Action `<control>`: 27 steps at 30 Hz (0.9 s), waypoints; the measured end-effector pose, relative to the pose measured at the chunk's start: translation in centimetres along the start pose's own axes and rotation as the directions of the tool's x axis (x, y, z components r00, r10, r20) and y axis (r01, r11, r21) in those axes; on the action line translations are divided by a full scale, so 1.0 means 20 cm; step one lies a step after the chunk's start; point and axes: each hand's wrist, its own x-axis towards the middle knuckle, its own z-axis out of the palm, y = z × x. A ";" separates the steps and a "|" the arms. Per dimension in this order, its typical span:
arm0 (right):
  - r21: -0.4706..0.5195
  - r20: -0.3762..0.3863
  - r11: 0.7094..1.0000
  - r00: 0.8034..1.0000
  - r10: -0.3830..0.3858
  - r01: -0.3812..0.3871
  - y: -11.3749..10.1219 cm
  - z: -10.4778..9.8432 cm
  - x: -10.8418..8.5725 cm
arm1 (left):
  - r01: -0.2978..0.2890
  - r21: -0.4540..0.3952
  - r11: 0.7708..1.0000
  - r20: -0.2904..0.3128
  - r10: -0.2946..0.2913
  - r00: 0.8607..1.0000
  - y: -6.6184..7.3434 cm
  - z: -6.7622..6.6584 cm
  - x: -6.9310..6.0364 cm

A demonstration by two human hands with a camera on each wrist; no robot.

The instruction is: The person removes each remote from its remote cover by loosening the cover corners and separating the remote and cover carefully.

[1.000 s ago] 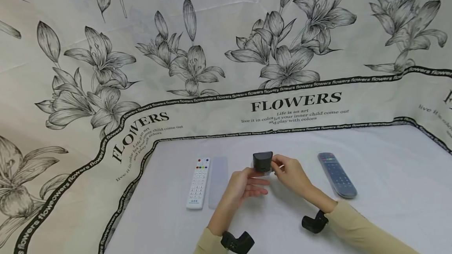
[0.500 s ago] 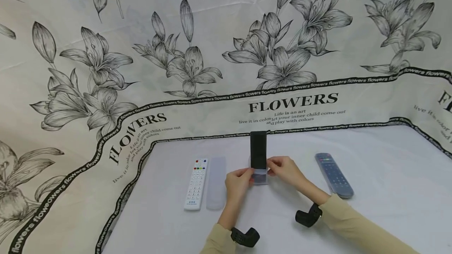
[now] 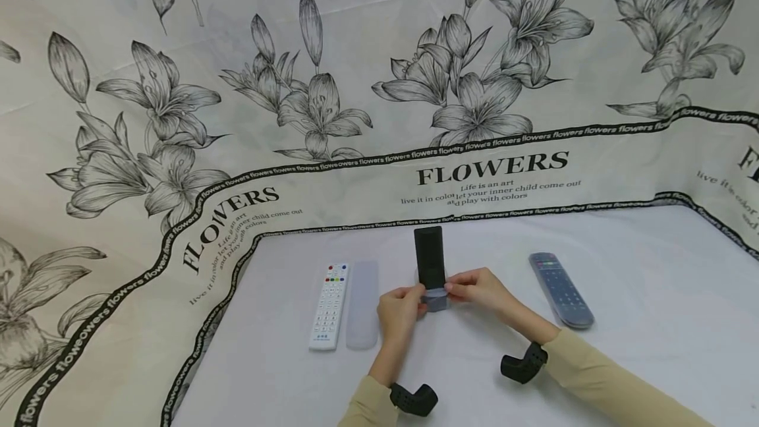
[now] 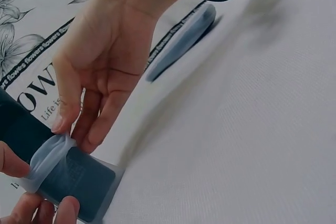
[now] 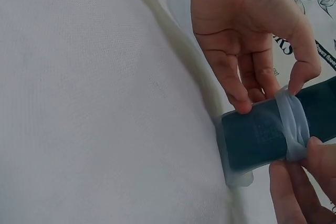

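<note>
A black remote control (image 3: 429,256) stands upright in the head view, its lower end inside a translucent soft remote cover (image 3: 437,302). The rolled edge of the cover bunches into a band around the remote, plain in the right wrist view. My left hand (image 3: 398,312) pinches this band on the left side, some fingers lying against the remote's covered lower end. On the opposite side, my right hand (image 3: 481,290) pinches the band between thumb and fingers. The remote's covered end looks close to the cloth; contact is unclear.
A white remote (image 3: 329,308) lies on the white cloth (image 3: 267,374) at the left, beside a flat translucent cover (image 3: 362,305). To the right lies a dark remote in a clear cover (image 3: 561,290). Behind hangs a flower-printed cloth (image 3: 332,111).
The black remote swung from end-on to upright, then leaned slightly left. My left hand's fingers, spread earlier, have closed on the cover's edge. My right hand keeps its pinch.
</note>
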 end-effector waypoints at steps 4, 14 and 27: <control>-0.012 -0.009 1.000 1.000 -0.006 0.006 0.00 0.00 0.00 | -0.030 0.007 1.000 -0.002 0.030 1.000 -0.01 -0.01 -0.01; -0.112 0.056 0.994 0.998 0.000 0.006 -0.05 -0.02 0.00 | -0.120 0.035 0.992 -0.007 0.120 0.993 -0.01 -0.01 -0.02; -0.252 -0.050 0.968 0.998 -0.031 0.017 -0.06 0.02 0.00 | -0.146 0.004 0.989 -0.001 0.146 0.989 -0.03 -0.01 -0.04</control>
